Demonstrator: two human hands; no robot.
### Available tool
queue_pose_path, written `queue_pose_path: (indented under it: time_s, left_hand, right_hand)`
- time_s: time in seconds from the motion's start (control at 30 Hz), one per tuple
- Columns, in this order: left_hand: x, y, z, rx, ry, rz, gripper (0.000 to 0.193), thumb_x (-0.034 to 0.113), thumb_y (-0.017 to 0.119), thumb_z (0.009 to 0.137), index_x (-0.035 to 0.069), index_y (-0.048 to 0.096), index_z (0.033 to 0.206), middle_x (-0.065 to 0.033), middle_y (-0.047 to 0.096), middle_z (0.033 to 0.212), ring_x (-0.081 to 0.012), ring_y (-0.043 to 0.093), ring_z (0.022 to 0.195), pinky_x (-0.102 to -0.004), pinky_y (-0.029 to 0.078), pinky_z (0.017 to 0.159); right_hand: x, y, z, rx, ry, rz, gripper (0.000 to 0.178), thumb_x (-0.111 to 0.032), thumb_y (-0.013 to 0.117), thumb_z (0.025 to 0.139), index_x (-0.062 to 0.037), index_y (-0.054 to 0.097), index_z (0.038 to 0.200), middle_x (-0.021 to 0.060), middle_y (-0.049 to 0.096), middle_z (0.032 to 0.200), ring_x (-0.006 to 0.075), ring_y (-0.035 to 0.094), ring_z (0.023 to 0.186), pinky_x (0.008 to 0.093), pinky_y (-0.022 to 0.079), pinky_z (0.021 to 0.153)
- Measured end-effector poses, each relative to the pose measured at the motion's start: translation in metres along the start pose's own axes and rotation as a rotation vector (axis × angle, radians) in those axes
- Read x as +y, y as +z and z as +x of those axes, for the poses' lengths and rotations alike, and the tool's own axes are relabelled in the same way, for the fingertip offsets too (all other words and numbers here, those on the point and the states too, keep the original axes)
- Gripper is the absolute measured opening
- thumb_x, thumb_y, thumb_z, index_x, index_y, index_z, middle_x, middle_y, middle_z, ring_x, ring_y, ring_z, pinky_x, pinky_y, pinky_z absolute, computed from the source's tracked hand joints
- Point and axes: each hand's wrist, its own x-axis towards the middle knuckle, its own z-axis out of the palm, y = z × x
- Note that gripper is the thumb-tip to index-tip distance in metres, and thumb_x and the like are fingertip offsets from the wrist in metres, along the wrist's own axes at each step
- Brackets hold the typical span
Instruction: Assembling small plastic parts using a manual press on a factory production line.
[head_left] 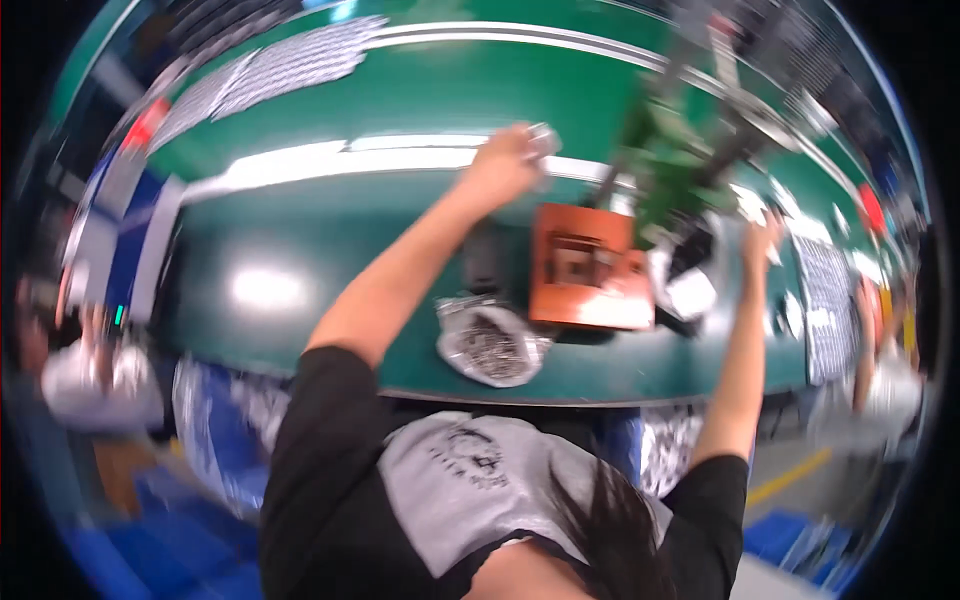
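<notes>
The picture is motion-blurred. My left hand (505, 162) reaches far over the green table (300, 250) and pinches a small silvery piece (541, 139) near the pale strip running across the table. My right hand (764, 236) is raised at the right, beside a green machine (668, 160) and some white and black parts (690, 275); blur hides whether it holds anything. Between my arms stand an orange fixture (585, 268) and an open clear bag of small metal parts (490, 345) near the table's front edge.
Sheets of small grey parts lie at the far left (285, 62) and at the right (828, 300). Another person in white sits at the left (95, 375), and one more at the right (890, 365). Blue crates (215, 440) stand below the table.
</notes>
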Motion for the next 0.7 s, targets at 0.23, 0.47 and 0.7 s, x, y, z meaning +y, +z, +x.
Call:
queue_pose_path:
  time_s: [0.23,0.47,0.7]
  left_hand:
    - [-0.007,-0.034,-0.056,0.259,-0.13,0.213,0.054,0.026,0.063,0.081,0.005,0.044,0.126,-0.0219,0.044,0.127,-0.0333,0.054,0.106,-0.0411,0.046,0.085]
    - [-0.041,-0.203,-0.332,1.368,-0.24,-0.34,0.029,0.002,0.05,0.081,0.003,0.046,0.109,-0.0039,0.056,0.071,-0.0093,0.049,0.054,-0.0209,0.04,0.047]
    - [-0.296,-0.141,-0.693,1.071,-1.337,0.112,0.075,0.035,0.071,0.071,-0.008,0.038,0.122,-0.0248,0.055,0.109,-0.0299,0.054,0.101,-0.0381,0.041,0.091]
  right_hand:
    - [-0.005,0.04,-0.028,-0.493,0.302,-0.437,0.061,-0.02,0.05,0.08,-0.0061,0.031,0.137,0.0242,0.031,0.139,0.0397,0.038,0.123,0.0466,0.034,0.1]
    - [0.074,0.026,-0.017,-0.456,0.151,-0.602,0.057,-0.024,0.056,0.078,-0.0047,0.041,0.129,0.0238,0.051,0.121,0.0406,0.05,0.109,0.0447,0.04,0.091]
    - [0.005,-0.026,-0.054,-0.217,0.086,-0.146,0.045,-0.042,0.061,0.079,-0.0019,0.063,0.099,0.0176,0.065,0.088,0.0324,0.062,0.079,0.0371,0.047,0.071]
